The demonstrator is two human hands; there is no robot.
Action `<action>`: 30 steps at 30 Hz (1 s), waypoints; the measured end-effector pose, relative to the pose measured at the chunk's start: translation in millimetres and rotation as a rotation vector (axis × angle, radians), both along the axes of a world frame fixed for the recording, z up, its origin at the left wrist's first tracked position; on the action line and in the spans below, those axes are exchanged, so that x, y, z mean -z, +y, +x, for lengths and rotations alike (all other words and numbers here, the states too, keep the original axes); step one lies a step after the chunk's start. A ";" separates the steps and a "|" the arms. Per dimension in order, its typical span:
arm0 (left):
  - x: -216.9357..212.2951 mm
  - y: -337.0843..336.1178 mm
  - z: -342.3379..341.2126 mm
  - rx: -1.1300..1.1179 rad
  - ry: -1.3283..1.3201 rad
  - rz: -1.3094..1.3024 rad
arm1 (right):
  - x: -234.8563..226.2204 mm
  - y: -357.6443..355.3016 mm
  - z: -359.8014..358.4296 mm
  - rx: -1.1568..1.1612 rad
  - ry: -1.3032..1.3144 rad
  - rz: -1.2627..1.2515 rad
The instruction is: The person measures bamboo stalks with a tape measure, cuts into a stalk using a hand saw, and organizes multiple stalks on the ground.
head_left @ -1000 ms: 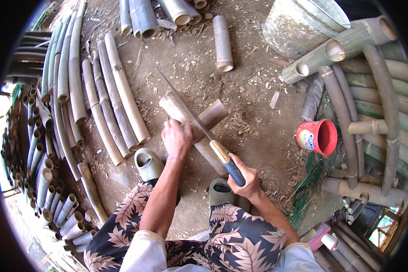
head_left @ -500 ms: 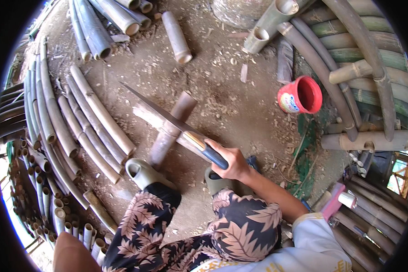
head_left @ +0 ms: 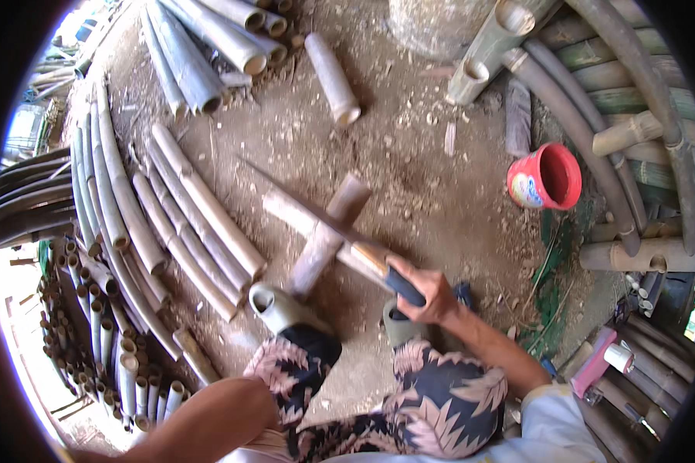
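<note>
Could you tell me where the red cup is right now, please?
In the head view, the red cup lies on its side on the dirt at right, beside the curved bamboo poles.

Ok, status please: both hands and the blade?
Right hand grips long knife. Left hand out of view. Blade lies across crossed bamboo pieces. Nothing in the way.

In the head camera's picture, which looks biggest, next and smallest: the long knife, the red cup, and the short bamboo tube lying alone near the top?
1. Long knife, clearly the longest, held in the right hand.
2. Short bamboo tube.
3. Red cup.
The tube lies farther from the camera than the cup, so their order is unsure.
</note>
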State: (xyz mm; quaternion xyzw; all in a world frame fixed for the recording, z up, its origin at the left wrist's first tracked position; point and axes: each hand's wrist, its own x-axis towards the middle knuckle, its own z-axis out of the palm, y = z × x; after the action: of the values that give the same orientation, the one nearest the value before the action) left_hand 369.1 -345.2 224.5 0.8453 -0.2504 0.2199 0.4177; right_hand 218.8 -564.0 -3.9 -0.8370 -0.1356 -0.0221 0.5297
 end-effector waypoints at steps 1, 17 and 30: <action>38.7 -11.5 24.4 -0.057 0.145 -0.002 | 7.8 -2.6 -0.9 0.065 -0.037 -0.025; 260.1 -86.5 90.2 0.158 0.972 0.981 | -46.5 -96.5 -104.9 -0.016 0.014 -0.170; 263.3 -93.7 98.9 0.154 0.881 1.080 | -36.0 -73.2 -60.6 0.014 -0.012 -0.130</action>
State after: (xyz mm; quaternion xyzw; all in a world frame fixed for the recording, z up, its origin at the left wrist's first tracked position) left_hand 468.0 -439.0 -38.8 0.9248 -0.1913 -0.3285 0.0164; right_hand 158.1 -637.2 32.2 -0.8705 -0.1342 -0.0221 0.4730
